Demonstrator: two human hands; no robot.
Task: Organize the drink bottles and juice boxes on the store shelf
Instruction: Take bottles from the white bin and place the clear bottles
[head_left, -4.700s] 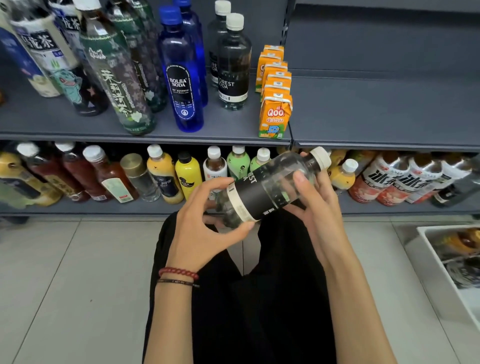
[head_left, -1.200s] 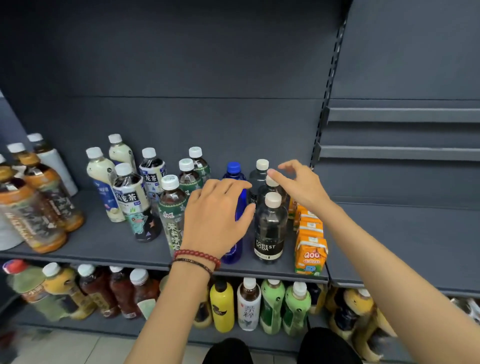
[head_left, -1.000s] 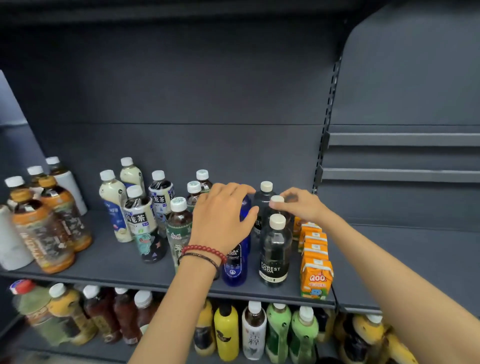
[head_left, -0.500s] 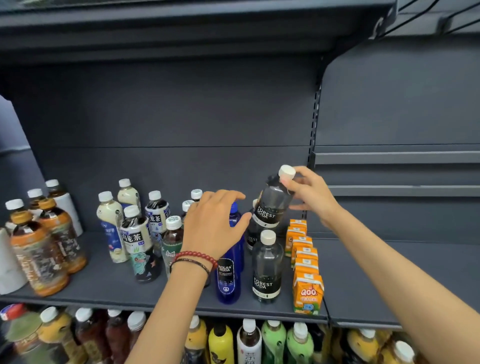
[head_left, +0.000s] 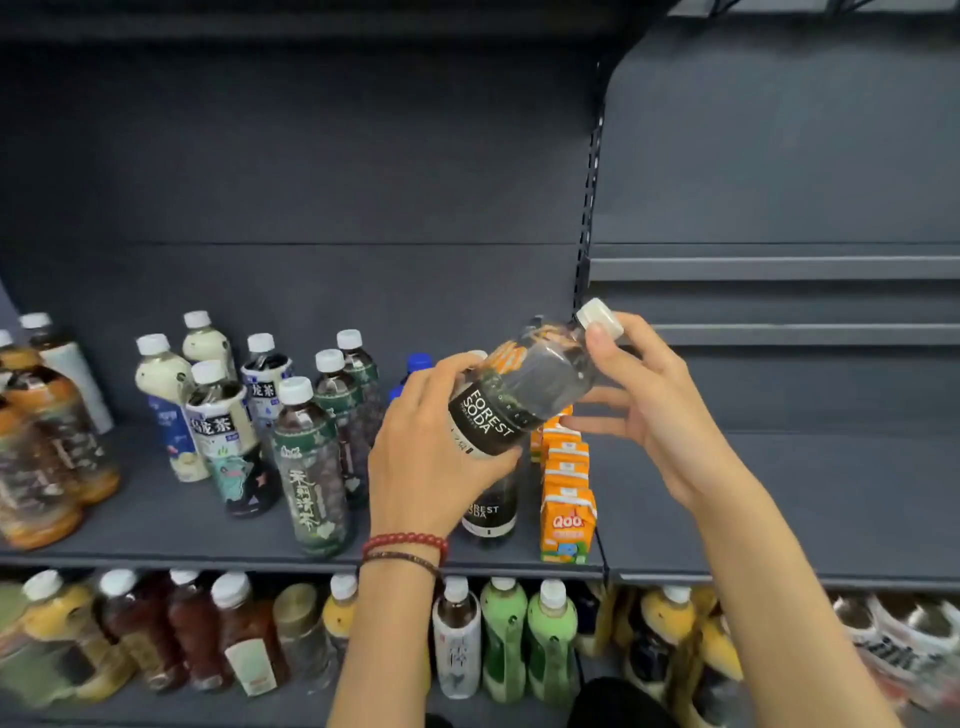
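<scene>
A clear Forest Soda bottle (head_left: 524, 389) with a black label and white cap is tilted in the air above the middle shelf (head_left: 156, 525). My left hand (head_left: 431, 457) grips its lower end around the label. My right hand (head_left: 644, 405) pinches its neck just under the cap. Below it another Forest Soda bottle (head_left: 491, 512) stands on the shelf, partly hidden by my left hand. To its right runs a row of orange Qoo juice boxes (head_left: 566, 525). A blue soda bottle (head_left: 415, 364) peeks out behind my left hand.
Green-labelled tea bottles (head_left: 311, 467), dark tea bottles (head_left: 228, 441) and orange-brown bottles (head_left: 47, 452) stand on the left of the shelf. The right shelf section (head_left: 805, 499) is bare. The lower shelf holds many bottles, among them green ones (head_left: 524, 639).
My right hand lifted a Forest Soda bottle out of the row and tilted it. My left hand left the blue bottle and took hold of that bottle's lower end.
</scene>
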